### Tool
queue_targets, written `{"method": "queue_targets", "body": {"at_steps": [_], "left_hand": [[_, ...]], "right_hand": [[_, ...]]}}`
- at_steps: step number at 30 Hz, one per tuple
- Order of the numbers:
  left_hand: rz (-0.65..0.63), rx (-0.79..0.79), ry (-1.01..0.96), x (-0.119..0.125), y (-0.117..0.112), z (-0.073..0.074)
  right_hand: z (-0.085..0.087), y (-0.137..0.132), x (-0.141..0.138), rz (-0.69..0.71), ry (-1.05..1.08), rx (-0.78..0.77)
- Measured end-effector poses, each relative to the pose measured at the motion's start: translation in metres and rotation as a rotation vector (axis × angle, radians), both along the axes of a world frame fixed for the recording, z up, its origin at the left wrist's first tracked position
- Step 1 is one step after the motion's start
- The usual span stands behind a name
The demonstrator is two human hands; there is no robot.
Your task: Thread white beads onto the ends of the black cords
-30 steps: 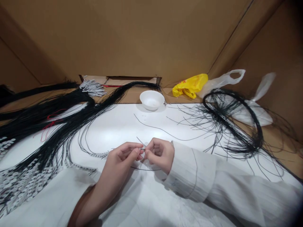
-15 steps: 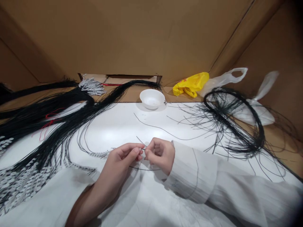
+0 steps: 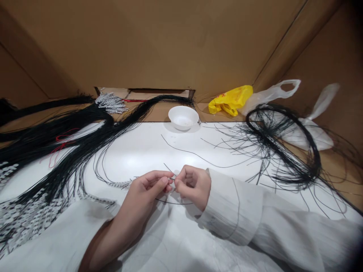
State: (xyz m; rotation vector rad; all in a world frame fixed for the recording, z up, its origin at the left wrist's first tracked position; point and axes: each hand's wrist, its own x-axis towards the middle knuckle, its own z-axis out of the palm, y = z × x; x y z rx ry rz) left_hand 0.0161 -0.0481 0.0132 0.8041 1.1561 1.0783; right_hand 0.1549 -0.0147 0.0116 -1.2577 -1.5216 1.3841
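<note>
My left hand (image 3: 150, 190) and my right hand (image 3: 194, 185) meet over the white tabletop, fingertips almost touching. Both are closed in a pinch on a thin black cord (image 3: 169, 168), whose free end sticks up between them. More of the cord curves below my fingers, and a strand lies across my right sleeve. Any small piece right at the fingertips is too hidden to name. Left of my left hand lies a short beaded strand (image 3: 120, 184) with white pieces. Beyond my hands stands a white bowl (image 3: 183, 120) with a few tiny bits in it.
Bundles of black cords (image 3: 85, 143) with white pieces at their ends (image 3: 31, 215) spread over the left side, one tied with red string (image 3: 62, 142). A coil of black cord (image 3: 314, 151), a yellow bag (image 3: 232, 100) and clear plastic bags (image 3: 319, 136) lie right. A cardboard wall (image 3: 170, 45) rises behind.
The view has shifted very slightly. Both hands keep their pinch on the cord in almost the same place.
</note>
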Motion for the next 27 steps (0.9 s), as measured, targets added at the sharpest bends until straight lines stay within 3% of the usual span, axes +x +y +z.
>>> {"method": "queue_targets", "body": {"at_steps": [16, 27], "left_hand": [[-0.04, 0.038, 0.118, -0.0014, 0.0013, 0.0009], [-0.041, 0.052, 0.167, -0.0025, 0.0008, -0.0003]], "right_hand": [[-0.0068, 0.001, 0.0005, 0.017, -0.043, 0.071], [-0.003, 0.0021, 0.0005, 0.031, -0.027, 0.018]]}}
